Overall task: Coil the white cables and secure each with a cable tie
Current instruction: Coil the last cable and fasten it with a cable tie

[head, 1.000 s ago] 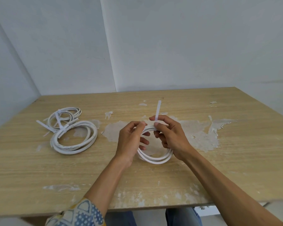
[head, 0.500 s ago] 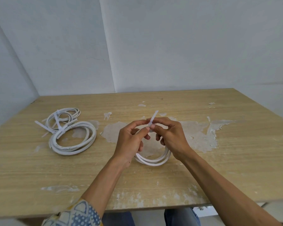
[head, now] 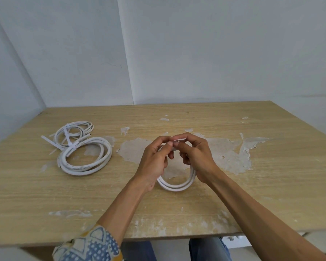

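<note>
A small coil of white cable [head: 175,186] stands on edge at the middle of the wooden table [head: 271,185], its top hidden between my hands. My left hand [head: 154,161] and my right hand [head: 195,157] meet over the coil's top, fingertips pinching a white cable tie [head: 177,142] of which only a short bit shows. At the far left lie a thick white coil [head: 85,157] and a thinner white coil [head: 73,130], each bound with a cable tie whose tail sticks out.
The table's veneer is peeled in pale patches around the centre and right. Grey walls close the table in behind and on the left. The front edge runs just below my forearms.
The tie's tail, which stood up above my fingers, has dropped and now is almost hidden between my fingertips. Both hands have closed in together over the coil's top.
</note>
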